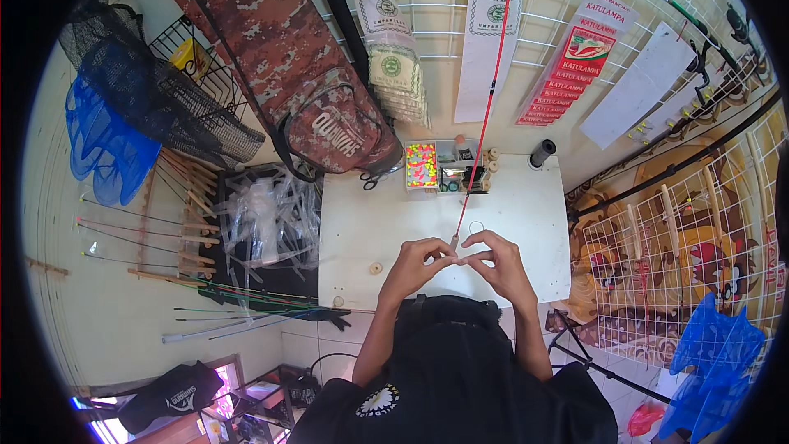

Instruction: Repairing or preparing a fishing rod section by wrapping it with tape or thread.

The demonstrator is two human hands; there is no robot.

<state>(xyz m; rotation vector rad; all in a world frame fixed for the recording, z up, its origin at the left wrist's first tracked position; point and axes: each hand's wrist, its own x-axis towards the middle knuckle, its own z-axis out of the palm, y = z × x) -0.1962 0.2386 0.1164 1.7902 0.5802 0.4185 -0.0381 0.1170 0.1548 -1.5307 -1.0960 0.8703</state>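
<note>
"So, how far along is the work looking?"

"Partway, I am judging; the red rod (pixel 491 99) is running from the hands toward just past twelve o'clock, its pale lower end (pixel 454 241) sitting just beside the fingertips; what is done there is staying too small to read, and the close work at that end is seeming left to finish."

"How are the fingers standing?"

"On the left hand (pixel 421 270), thumb and index are pressing together; the right hand (pixel 499 261) is pinching likewise, its tips meeting the left's; what fine thing they may be gripping, I cannot tell."

"And the count, going round from the hands?"

"One rod; one tray of bright pieces (pixel 422 166), sitting at eleven o'clock; one black cylinder (pixel 542 153), standing at one; one tan spool (pixel 376 268), lying apart at nine."
</note>
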